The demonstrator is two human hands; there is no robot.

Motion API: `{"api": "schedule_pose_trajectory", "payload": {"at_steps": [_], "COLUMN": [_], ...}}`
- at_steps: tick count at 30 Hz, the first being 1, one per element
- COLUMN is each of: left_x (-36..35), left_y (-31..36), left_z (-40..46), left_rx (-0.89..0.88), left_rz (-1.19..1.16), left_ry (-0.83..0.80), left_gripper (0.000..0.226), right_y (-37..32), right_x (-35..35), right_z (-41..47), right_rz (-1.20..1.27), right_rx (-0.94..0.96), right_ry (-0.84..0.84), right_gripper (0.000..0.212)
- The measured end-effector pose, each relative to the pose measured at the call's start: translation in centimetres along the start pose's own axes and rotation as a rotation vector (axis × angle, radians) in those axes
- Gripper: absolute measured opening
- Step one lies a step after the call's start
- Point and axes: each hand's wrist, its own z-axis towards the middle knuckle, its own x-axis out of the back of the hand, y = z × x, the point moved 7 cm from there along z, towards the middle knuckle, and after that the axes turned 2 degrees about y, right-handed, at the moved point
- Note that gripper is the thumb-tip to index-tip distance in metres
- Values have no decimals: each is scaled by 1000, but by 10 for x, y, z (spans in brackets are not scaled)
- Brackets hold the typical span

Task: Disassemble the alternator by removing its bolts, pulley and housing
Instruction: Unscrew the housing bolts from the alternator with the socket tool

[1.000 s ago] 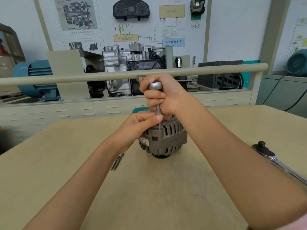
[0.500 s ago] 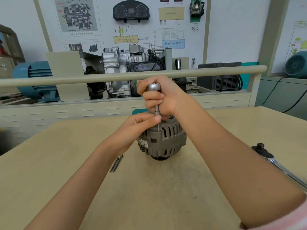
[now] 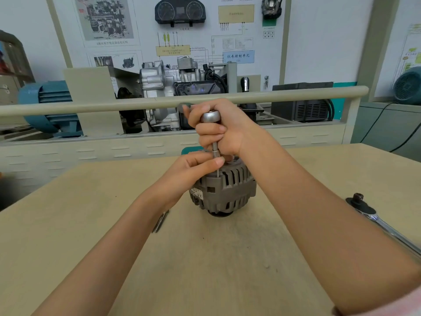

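Tabletop [image 3: 91, 224] scene: right hand [image 3: 224, 131] grips driver [image 3: 210, 117] upright on alternator [image 3: 227, 190], left hand [image 3: 191, 169] pinching its shaft.

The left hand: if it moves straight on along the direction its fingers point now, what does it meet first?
Probably the right hand. The left hand points rightward, fingertips pinching the driver's shaft above the alternator; depth is uncertain.

Right hand [image 3: 224, 128] fisted above left hand [image 3: 191, 169] (fingers pinched), forearms converging.

Ratchet [image 3: 373, 218] right of alternator [image 3: 224, 190]
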Motion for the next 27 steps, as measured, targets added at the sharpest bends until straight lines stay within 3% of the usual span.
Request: {"api": "schedule_pose_trajectory", "payload": {"at_steps": [2,4,8,10,12,15,18,20,24,25,27], "left_x": [0,0,2,3,2,-1,-1,-2,1,2,1], "left_y": [1,3,3,2,1,2,3,5,4,3,2], "left_z": [-1,-2,-1,-1,-2,-2,-2,-3,-1,-1,-1], "left_rx": [-2,-19,-39,-30,-20,-14,-24,-35,-53,-53,-36], "left_rz": [-9,-12,60,74,30,12,11,9,56,73,59], "left_ry": [-1,26,80,88,68,26,16,18,80,95,78], "left_gripper": [30,24,21,24,25,29,28,23,20,23,24], "right_y": [2,1,-12,-14,-10,-1,3,0,-11,-12,-13], "right_x": [-1,2,31,30,23,6,2,6,28,29,27], "right_z": [-2,-2,-12,-13,-4,4,-1,-2,-18,-21,-18], "right_rz": [36,75,89,43,-19,61,150,122,93,111,95], "right_rx": [-42,10,509,573,380,33,-41,53,560,632,581], "right_ry": [-72,-5,584,671,512,63,-95,3,594,660,641], "right_gripper": [24,24,23,20,25,27,28,27,21,19,23]}}
